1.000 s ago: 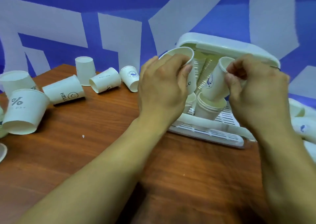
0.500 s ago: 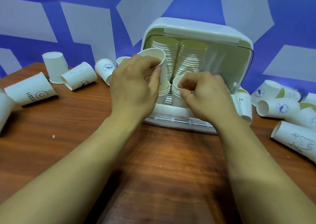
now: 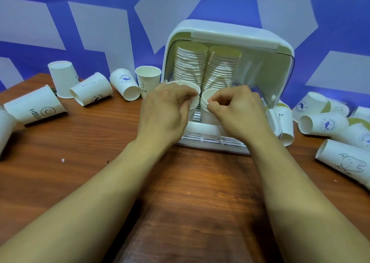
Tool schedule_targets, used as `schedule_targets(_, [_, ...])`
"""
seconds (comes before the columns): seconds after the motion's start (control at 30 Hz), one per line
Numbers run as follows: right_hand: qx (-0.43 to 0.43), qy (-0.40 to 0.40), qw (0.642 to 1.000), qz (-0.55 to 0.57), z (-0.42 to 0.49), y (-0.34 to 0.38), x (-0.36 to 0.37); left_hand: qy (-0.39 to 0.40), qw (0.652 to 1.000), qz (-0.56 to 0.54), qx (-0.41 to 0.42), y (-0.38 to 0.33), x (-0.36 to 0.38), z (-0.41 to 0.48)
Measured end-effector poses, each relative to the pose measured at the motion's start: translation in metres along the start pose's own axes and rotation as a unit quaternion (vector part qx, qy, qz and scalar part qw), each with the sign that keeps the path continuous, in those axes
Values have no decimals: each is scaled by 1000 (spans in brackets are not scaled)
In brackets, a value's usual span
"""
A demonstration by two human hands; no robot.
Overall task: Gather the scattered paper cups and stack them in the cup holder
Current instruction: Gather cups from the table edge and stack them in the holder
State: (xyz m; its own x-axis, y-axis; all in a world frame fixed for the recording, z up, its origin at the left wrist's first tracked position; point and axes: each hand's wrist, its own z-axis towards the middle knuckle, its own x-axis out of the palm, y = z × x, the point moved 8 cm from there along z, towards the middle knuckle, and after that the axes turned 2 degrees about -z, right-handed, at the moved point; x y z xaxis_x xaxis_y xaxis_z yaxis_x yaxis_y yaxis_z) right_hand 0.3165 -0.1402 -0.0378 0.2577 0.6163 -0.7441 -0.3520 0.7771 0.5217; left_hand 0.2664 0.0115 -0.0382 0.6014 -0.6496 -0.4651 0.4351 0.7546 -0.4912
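- Wooden table, blue-and-white wall behind.
- Cup holder — lid raised, two tall stacks at the back.
- Left hand — fingers curled round a cup at the holder's front.
- Right hand pinches the rim of a second cup just beside it.
- Loose cups lie on both sides.

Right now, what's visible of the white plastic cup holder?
The white plastic cup holder is a rounded box with its front open, standing on the brown wooden table. It has a slatted base and a front rail. Two tall cup stacks lean inside; the left hand and right hand grip the front cups.
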Motion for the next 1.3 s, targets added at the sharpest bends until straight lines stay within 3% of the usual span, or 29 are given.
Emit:
schedule_targets(0.27, [0, -2, 1000, -6, -1, 0, 3, 41, 999, 5, -17, 7, 13, -5])
schedule_targets(0.43, [-2, -25, 1000, -8, -5, 4, 0, 17, 1000, 6, -8, 3, 13, -10])
schedule_targets(0.57, [-60, -68, 996, 11, -11, 32, -16, -40, 999, -2, 9, -13, -6, -15])
schedule_targets(0.7, [-130, -67, 988, 50, -30, 78, -22, -78, 996, -21, -24, -18, -51, -35])
schedule_targets(0.93, [-245, 0, 964, 99, -98, 176, 15, -119, 987, 53, -95, 6, -171, -107])
schedule_targets(1.3, [-298, 123, 936, 139, -144, 309, 112, -209, 932, 229, -190, 69, -319, -180])
